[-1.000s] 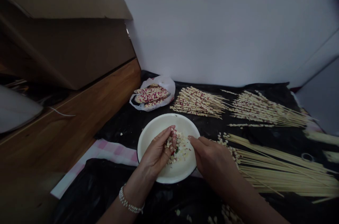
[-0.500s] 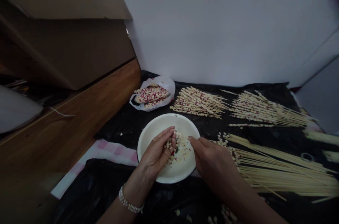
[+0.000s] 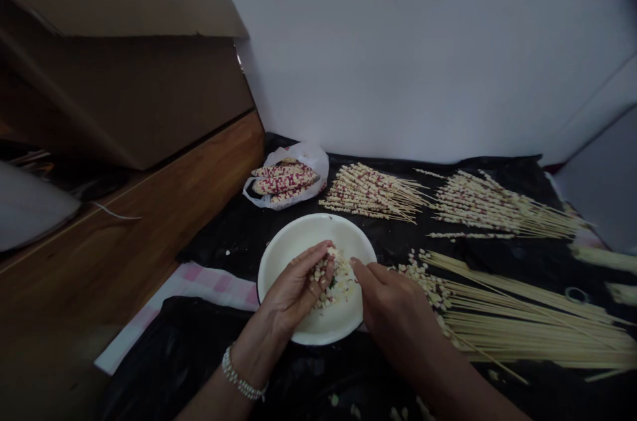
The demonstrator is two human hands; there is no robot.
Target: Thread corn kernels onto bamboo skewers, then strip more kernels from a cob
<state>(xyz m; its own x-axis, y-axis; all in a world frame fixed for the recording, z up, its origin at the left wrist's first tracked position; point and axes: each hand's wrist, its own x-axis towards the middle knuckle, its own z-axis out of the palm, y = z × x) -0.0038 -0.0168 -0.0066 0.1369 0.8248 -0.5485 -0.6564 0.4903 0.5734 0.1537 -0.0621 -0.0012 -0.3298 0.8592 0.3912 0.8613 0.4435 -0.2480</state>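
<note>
i had the left hand (image 3: 293,288) curled down over a heap of pale corn kernels (image 3: 333,278) in the middle of the frame, its fingertips pressed into the heap. from here i could not tell whether it had kernels closed inside it. a beaded bracelet (image 3: 241,374) sat on that wrist. the right hand (image 3: 393,308) was loose and unclenched, reaching in from the lower right, with its fingers extended and its fingertips (image 3: 354,263) just beside the heap. it grasped nothing that i could see.

the kernels, flecked with a little green and red, lay in a white enamel bowl (image 3: 308,228) at lower centre, on a black plastic sheet (image 3: 223,242). bare bamboo skewers (image 3: 527,328) fanned out at lower right, with loose kernels (image 3: 418,278) at their tips, close to the bowl. skewers threaded with kernels (image 3: 371,192) lay in bundles along the upper middle of the sheet. at their left, red-and-white corn cobs (image 3: 283,178) sat on a plastic bag (image 3: 313,155). a pink checked cloth (image 3: 199,281) lay at left, beside a wooden ledge (image 3: 149,208).
</note>
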